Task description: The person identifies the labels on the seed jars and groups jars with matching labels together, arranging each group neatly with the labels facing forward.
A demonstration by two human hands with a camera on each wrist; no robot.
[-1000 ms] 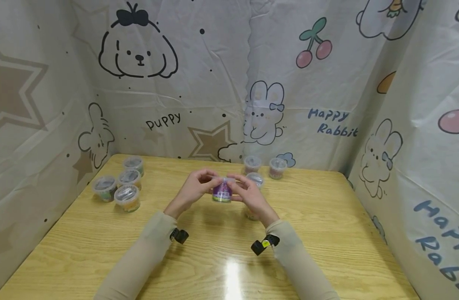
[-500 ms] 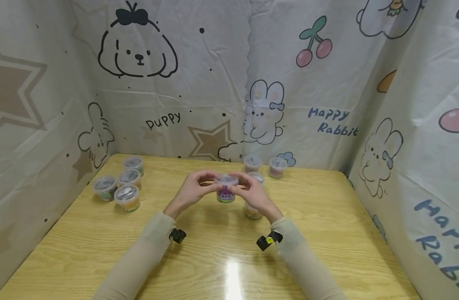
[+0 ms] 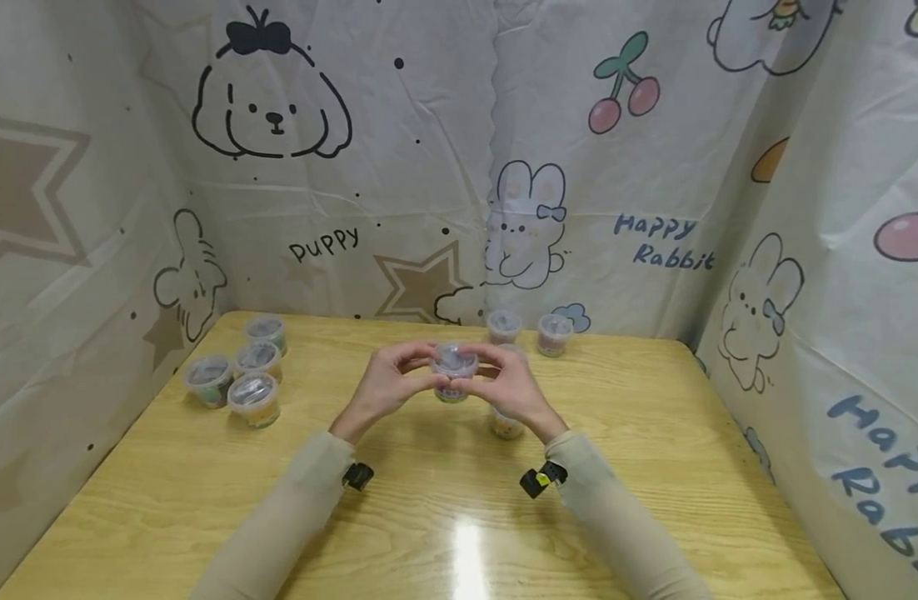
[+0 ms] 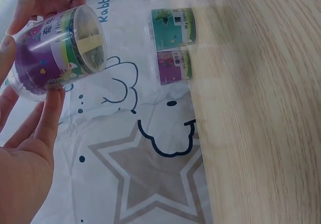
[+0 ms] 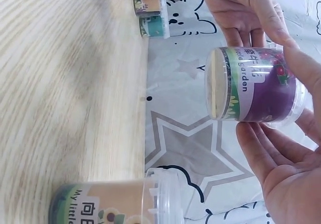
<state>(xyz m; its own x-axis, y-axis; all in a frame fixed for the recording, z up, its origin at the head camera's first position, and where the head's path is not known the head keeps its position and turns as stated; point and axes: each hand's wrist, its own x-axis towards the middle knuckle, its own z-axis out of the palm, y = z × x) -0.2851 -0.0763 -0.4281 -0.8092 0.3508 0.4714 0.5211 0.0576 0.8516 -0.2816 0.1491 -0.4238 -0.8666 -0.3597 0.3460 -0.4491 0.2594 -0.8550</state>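
Between both hands, in the middle of the head view, a clear plastic cup point(image 3: 451, 395) with a translucent lid is held above the table. Its purple flower label and "Little Garden" print show in the left wrist view and on the cup point(image 5: 266, 86) in the right wrist view. My left hand point(image 3: 390, 383) grips its left side, thumb toward me and fingers behind. The right hand point(image 3: 513, 385) grips the opposite side likewise. Under the right hand stands an orange-labelled cup point(image 3: 507, 425), seen larger in the right wrist view point(image 5: 120, 204).
Several lidded cups cluster at the table's left, the nearest an orange-labelled cup point(image 3: 254, 402). Two purplish cups, one left point(image 3: 503, 327) and one right point(image 3: 555, 335), stand at the back edge. Another cup point(image 3: 513, 350) is partly hidden behind the right hand. Printed cloth point(image 3: 421, 167) surrounds the wooden table point(image 3: 399, 517).
The held cup has tilted so that its lid faces me and less of its label shows. It has shifted slightly right, as has the right hand. Both hands keep hold of it.
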